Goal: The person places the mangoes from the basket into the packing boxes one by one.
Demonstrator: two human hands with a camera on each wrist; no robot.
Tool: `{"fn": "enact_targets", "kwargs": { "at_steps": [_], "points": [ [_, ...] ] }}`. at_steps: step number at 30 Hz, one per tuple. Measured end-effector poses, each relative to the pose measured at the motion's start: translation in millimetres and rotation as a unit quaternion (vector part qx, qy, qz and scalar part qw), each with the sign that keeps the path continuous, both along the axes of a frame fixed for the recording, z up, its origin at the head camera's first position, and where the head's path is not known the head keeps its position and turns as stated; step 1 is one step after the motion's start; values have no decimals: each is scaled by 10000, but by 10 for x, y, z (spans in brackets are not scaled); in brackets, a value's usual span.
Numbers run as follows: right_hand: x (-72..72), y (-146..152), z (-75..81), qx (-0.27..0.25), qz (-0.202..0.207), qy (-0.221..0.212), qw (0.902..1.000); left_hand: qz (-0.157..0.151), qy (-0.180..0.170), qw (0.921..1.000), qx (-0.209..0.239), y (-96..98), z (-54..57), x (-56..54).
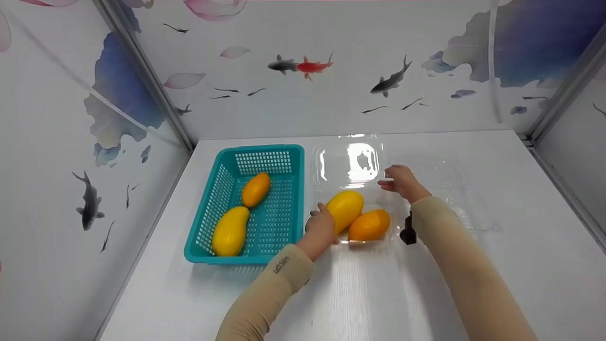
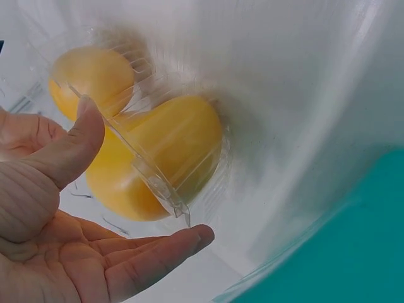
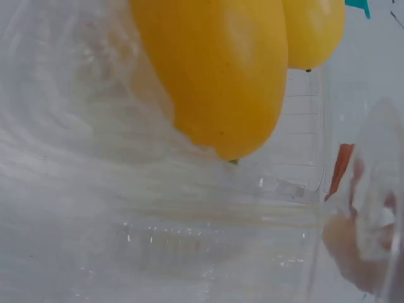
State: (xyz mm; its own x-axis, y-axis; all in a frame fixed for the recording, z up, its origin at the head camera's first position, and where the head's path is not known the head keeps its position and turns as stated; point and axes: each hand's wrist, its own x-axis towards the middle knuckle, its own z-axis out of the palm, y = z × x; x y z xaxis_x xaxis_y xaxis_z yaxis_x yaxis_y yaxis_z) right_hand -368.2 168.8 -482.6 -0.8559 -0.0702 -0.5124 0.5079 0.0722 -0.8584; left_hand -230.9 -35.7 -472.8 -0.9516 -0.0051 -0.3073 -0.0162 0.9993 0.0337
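Observation:
A clear plastic clamshell box (image 1: 374, 244) holds a yellow mango (image 1: 348, 208) and an orange-yellow mango (image 1: 369, 225); its lid (image 1: 331, 170) lies back, unfolded. My left hand (image 1: 322, 227) is at the box's left side. In the left wrist view, that hand (image 2: 95, 233) has its thumb at the plastic rim and its fingers stretched out along the box. My right hand (image 1: 402, 182) is beside the lid's right edge, thumb and fingers apart. Through blurred plastic in the right wrist view, part of that hand (image 3: 360, 259) shows, with a mango (image 3: 214, 82) close by.
A teal basket (image 1: 189, 251) stands left of the box, with a yellow mango (image 1: 231, 232) and a smaller orange one (image 1: 255, 189) inside. More clear plastic packaging (image 1: 473, 203) lies on the right of the white table (image 1: 360, 303). Printed panels (image 1: 331, 104) enclose the back and sides.

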Motion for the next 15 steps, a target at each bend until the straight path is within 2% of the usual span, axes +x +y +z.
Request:
{"fn": "enact_targets", "kwargs": {
  "at_steps": [5, 8, 15],
  "points": [
    [51, 18, 93, -111, -487, 490, 9975, 99, -45, 9998, 158, 2, -4, -9],
    [73, 34, 152, -140, -536, 765, 9955, 168, -104, 9995, 248, 3, -18, -18],
    [156, 102, 256, -137, -420, 1029, 9937, 150, -91, 9995, 267, -17, -31, -12]
  ]
}}
